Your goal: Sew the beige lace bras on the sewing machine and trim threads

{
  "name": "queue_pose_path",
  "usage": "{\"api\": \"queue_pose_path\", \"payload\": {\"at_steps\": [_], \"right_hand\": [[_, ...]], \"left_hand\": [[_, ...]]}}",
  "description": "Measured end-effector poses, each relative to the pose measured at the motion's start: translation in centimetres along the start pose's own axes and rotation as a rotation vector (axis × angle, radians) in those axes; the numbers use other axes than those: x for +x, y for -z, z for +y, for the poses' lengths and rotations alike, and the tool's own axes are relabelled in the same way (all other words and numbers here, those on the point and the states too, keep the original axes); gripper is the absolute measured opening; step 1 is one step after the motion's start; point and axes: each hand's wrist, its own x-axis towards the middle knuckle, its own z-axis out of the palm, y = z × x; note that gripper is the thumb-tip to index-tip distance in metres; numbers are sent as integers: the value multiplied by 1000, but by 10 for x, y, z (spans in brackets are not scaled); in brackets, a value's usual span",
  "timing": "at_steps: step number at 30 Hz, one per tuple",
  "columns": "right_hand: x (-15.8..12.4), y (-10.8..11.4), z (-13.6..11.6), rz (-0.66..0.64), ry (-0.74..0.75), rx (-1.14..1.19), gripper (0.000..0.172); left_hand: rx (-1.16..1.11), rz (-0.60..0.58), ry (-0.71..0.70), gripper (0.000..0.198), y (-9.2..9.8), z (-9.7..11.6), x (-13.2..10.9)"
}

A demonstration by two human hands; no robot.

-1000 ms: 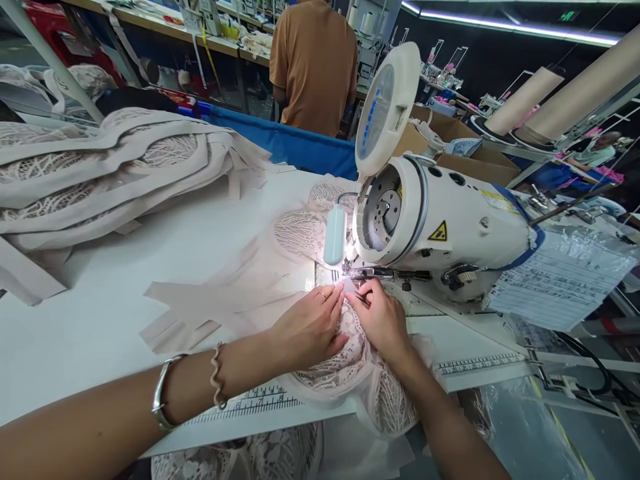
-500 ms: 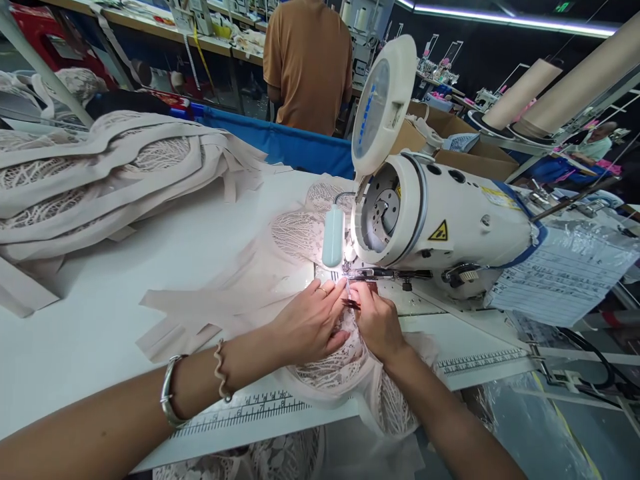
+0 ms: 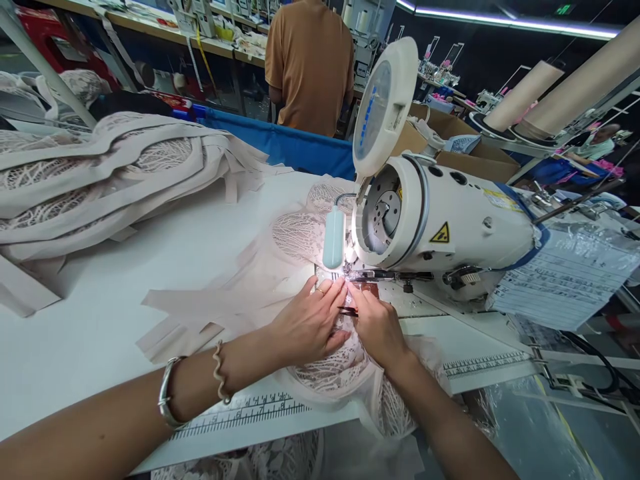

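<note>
A pale pink lace bra (image 3: 330,370) lies under the needle of a white sewing machine (image 3: 445,217) and hangs over the table's front edge. My left hand (image 3: 310,320) rests on it, fingers stretched toward the needle and thumb apart. My right hand (image 3: 377,323) is closed, its fingertips pinching the fabric just in front of the presser foot. A small dark tool (image 3: 349,311), like thread snips, sticks out from beneath the right fingers; its handle is hidden. A light-green lamp (image 3: 334,240) shines on the needle area.
A pile of lace pieces (image 3: 110,173) lies at the left of the white table (image 3: 165,260). A ruler strip (image 3: 240,415) runs along the front edge. Behind are a blue cloth bin (image 3: 280,143), a person in a brown shirt (image 3: 310,67) and a cardboard box (image 3: 480,157).
My right fingertips have moved slightly up and left, closer to the needle and the left fingers. The dark tool has shifted a little lower. My left hand stays nearly in place.
</note>
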Motion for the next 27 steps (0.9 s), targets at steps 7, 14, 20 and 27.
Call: {"api": "queue_pose_path", "payload": {"at_steps": [7,14,20,27], "right_hand": [[0,0,0,-27,-37,5,44],[9,9,-3,-50,-163,64,31],[6,20,7,-76,-191,295,22],[0,20,14,-48,5,355,41]], "left_hand": [[23,-34,-3,72,3,0,1],[72,35,-7,70,0,-1,0],[125,19,-210,36,4,7,-2],[-12,-84,-197,39,8,-9,-1]]}}
